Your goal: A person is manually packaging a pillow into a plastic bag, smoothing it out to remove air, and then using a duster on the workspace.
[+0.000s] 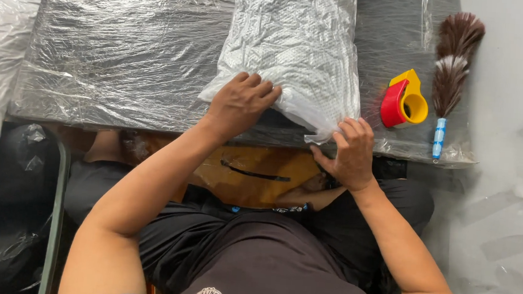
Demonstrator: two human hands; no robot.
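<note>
Pressing my left hand [240,102] flat on the soft, slippery bagged pillow [291,43] — right hand [351,154] pinching its loose plastic corner — probably light.

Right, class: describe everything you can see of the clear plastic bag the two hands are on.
The plastic bag is clear, crinkled film stuffed with white dotted fabric. It lies flat on the wrap-covered table, its far end out of view and its loose near end at the table's edge. The left hand presses down on that end; the right hand pinches its corner.
</note>
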